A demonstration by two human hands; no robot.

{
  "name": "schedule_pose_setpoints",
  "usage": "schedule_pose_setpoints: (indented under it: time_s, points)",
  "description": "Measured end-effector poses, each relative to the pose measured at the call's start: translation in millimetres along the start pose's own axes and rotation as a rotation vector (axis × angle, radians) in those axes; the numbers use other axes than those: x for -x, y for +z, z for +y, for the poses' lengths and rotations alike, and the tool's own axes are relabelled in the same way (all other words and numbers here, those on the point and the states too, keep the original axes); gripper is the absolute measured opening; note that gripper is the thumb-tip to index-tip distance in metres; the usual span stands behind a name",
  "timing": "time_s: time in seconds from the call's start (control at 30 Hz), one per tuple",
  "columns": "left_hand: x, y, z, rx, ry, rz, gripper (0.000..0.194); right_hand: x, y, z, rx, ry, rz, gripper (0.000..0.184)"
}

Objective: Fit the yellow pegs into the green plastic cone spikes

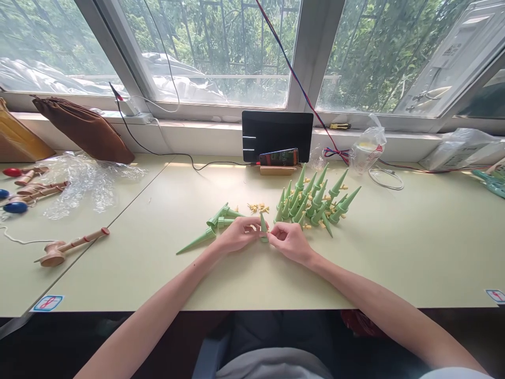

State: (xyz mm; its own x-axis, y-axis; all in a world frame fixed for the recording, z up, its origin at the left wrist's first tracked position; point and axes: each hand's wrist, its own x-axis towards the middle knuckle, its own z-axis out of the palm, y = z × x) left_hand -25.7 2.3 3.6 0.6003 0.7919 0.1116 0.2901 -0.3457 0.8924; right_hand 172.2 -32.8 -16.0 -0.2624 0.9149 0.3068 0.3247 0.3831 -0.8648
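My left hand (241,234) holds a green watering spike (263,223) upright, point up, just above or on the table. Close against the spike's side, my right hand (291,241) is pinched at a small yellow valve, mostly hidden by the fingertips. Several loose green spikes (197,240) lie beside my left hand. A little pile of yellow valves (258,208) sits beyond my hands. To the right stands a cluster of green spikes (315,200), points up, with yellow valves sticking out of their sides.
A black tablet (276,131) leans at the window, with a phone (279,157) on a stand before it. Wooden kendamas (55,253) and crumpled clear plastic (84,184) lie left. A bagged cup (366,152) and white cable (386,179) are at the back right.
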Motion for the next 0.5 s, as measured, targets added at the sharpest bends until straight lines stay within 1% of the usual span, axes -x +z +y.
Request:
schedule_pose_setpoints:
  time_s: [0.13,0.23,0.37,0.5]
  points:
    - [-0.7,-0.2,-1.9,0.004,-0.001,0.028,0.025,-0.2,-0.2,-1.2,0.027,-0.018,-0.007,0.023]
    - [-0.4,-0.8,-3.2,0.026,-0.041,0.083,0.028,0.0,0.2,0.2,0.069,-0.025,0.001,0.017]
    - [2.1,-2.4,0.0,0.03,-0.099,0.11,0.043,0.2,0.4,3.2,0.097,-0.018,0.02,0.015]
    - [4.2,-2.3,4.6,-0.053,-0.095,0.124,0.042,0.3,-0.5,4.4,0.11,-0.017,0.025,0.014]
